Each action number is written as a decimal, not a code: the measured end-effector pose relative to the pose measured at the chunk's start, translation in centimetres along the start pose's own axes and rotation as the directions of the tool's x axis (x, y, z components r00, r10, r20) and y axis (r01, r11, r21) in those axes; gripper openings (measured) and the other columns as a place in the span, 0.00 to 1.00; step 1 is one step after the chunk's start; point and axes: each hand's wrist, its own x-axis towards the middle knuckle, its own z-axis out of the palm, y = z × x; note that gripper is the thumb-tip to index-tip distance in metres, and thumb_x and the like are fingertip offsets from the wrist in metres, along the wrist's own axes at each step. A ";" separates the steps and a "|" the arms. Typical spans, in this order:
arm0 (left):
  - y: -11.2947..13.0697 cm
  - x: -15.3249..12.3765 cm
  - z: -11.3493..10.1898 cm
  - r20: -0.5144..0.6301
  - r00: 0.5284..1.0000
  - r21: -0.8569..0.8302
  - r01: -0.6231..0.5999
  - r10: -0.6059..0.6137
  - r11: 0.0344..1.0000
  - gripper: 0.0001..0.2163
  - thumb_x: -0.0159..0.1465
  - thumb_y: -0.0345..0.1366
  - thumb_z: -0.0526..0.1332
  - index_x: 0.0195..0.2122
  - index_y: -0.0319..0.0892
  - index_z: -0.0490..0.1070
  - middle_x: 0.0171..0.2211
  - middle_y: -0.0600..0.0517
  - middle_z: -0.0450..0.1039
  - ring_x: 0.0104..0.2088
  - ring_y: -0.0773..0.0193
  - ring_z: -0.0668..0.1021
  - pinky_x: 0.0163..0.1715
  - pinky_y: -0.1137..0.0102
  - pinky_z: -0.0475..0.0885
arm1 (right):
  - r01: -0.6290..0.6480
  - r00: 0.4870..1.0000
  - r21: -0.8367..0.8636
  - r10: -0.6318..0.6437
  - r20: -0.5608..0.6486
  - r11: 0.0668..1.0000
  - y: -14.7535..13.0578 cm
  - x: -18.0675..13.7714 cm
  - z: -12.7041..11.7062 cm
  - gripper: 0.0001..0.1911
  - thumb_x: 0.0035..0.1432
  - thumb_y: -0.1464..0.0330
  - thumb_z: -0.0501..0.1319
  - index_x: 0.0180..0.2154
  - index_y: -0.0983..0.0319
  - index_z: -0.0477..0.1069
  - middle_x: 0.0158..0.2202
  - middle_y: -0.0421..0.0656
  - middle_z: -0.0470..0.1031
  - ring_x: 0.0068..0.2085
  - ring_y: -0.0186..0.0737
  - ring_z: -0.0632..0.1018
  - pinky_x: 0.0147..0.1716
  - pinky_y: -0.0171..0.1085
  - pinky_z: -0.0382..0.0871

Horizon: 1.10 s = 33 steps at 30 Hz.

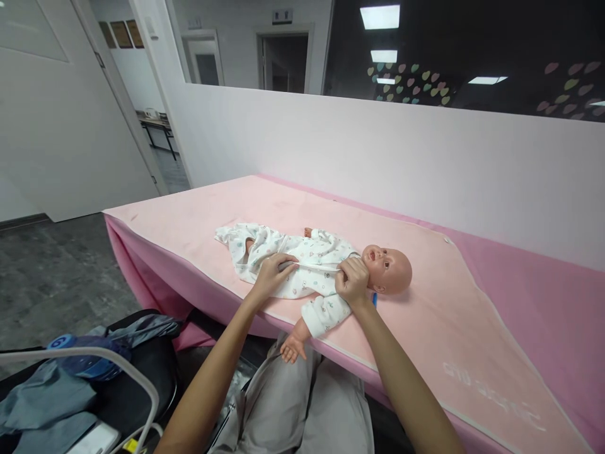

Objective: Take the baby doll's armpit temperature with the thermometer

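A baby doll [387, 268] lies on its back on a pink towel [425, 328], head to the right, in a white printed romper [307, 258]. My left hand [271, 274] is closed, pinching the romper's front near the doll's belly. My right hand [352, 279] is closed on the romper's fabric at the chest, just under the doll's chin. One doll arm [302, 334] hangs over the table's near edge. A bit of something blue [375, 298] shows by the doll's neck.
The pink-covered table [543, 284] runs along a white half wall [378, 145] with a dark window above. At lower left a black seat [142, 378] holds grey clothing [42, 397], a blue object [85, 356] and a white cable [142, 384]. An open doorway [155, 132] lies at the far left.
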 end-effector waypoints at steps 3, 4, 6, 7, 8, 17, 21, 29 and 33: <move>0.1 0.0 0.1 0.009 1.000 0.007 -0.009 0.009 1.000 0.08 0.60 0.39 0.57 0.34 0.42 0.70 0.36 0.51 0.73 0.38 0.61 0.73 0.39 0.68 0.65 | -0.009 1.000 0.003 0.008 0.013 1.000 -0.1 0.0 -0.1 0.08 0.43 0.78 0.49 0.19 0.60 0.56 0.19 0.40 0.60 0.25 0.36 0.61 0.28 0.36 0.53; 0.1 -0.1 0.1 0.004 1.000 0.013 -0.016 0.016 1.000 0.07 0.61 0.39 0.56 0.34 0.42 0.70 0.35 0.51 0.73 0.38 0.61 0.73 0.39 0.68 0.65 | -0.012 1.000 0.000 0.012 0.017 1.000 -0.1 -0.1 -0.1 0.08 0.43 0.77 0.49 0.19 0.60 0.56 0.19 0.40 0.60 0.25 0.36 0.61 0.28 0.36 0.53; 0.1 -0.2 0.3 -0.019 0.999 0.025 -0.027 0.028 0.999 0.07 0.61 0.38 0.55 0.34 0.42 0.68 0.35 0.50 0.72 0.38 0.61 0.72 0.40 0.68 0.65 | -0.017 1.000 -0.011 0.018 0.026 1.000 0.0 -0.2 0.0 0.08 0.43 0.77 0.49 0.19 0.60 0.57 0.19 0.40 0.60 0.26 0.36 0.62 0.28 0.36 0.53; 0.1 -0.4 0.4 -0.035 0.999 0.026 -0.029 0.030 0.999 0.07 0.61 0.38 0.55 0.33 0.42 0.68 0.34 0.50 0.71 0.38 0.61 0.72 0.39 0.68 0.64 | -0.019 0.999 -0.018 0.020 0.033 1.000 0.0 -0.2 0.1 0.08 0.43 0.77 0.49 0.19 0.60 0.57 0.19 0.40 0.60 0.26 0.36 0.62 0.28 0.36 0.54; 0.0 -0.5 0.5 -0.051 0.998 0.023 -0.027 0.028 0.999 0.06 0.61 0.38 0.55 0.33 0.41 0.67 0.34 0.50 0.71 0.38 0.61 0.72 0.39 0.68 0.64 | -0.022 0.999 -0.028 0.023 0.041 0.999 0.0 -0.2 0.1 0.08 0.44 0.77 0.49 0.18 0.60 0.57 0.19 0.40 0.61 0.26 0.36 0.62 0.28 0.36 0.54; 2.5 3.2 -0.4 0.073 0.994 -0.190 -0.071 0.087 0.979 0.08 0.60 0.38 0.52 0.30 0.40 0.65 0.30 0.51 0.68 0.33 0.63 0.72 0.36 0.69 0.66 | -0.106 0.954 -0.151 0.143 0.264 0.983 -2.5 0.1 -5.5 0.08 0.51 0.72 0.53 0.33 0.63 0.68 0.34 0.44 0.71 0.37 0.39 0.69 0.38 0.36 0.58; 5.0 7.5 2.2 0.214 0.951 -0.046 -0.219 0.223 0.975 0.10 0.58 0.40 0.56 0.36 0.42 0.70 0.34 0.50 0.71 0.37 0.61 0.72 0.43 0.66 0.64 | -0.386 0.845 -0.484 0.511 0.155 0.785 -5.0 -4.0 -9.2 0.08 0.55 0.66 0.54 0.34 0.63 0.68 0.31 0.45 0.72 0.35 0.42 0.70 0.35 0.38 0.58; 2.4 9.1 8.2 0.340 0.936 -0.274 0.009 0.088 0.962 0.16 0.56 0.44 0.59 0.40 0.39 0.75 0.28 0.50 0.74 0.30 0.61 0.73 0.32 0.69 0.65 | -0.463 0.767 -0.621 0.637 0.076 0.632 -6.6 -8.7 -10.5 0.10 0.57 0.71 0.49 0.36 0.63 0.69 0.28 0.43 0.72 0.30 0.38 0.73 0.28 0.34 0.60; 1.4 9.3 7.9 0.210 0.974 -0.486 0.175 -0.080 0.856 0.19 0.57 0.43 0.58 0.43 0.34 0.74 0.32 0.46 0.76 0.35 0.59 0.75 0.38 0.67 0.66 | -0.478 0.859 -0.575 0.490 -0.149 0.664 -8.5 -4.6 -12.5 0.11 0.60 0.68 0.49 0.34 0.63 0.69 0.28 0.42 0.74 0.27 0.34 0.73 0.26 0.32 0.61</move>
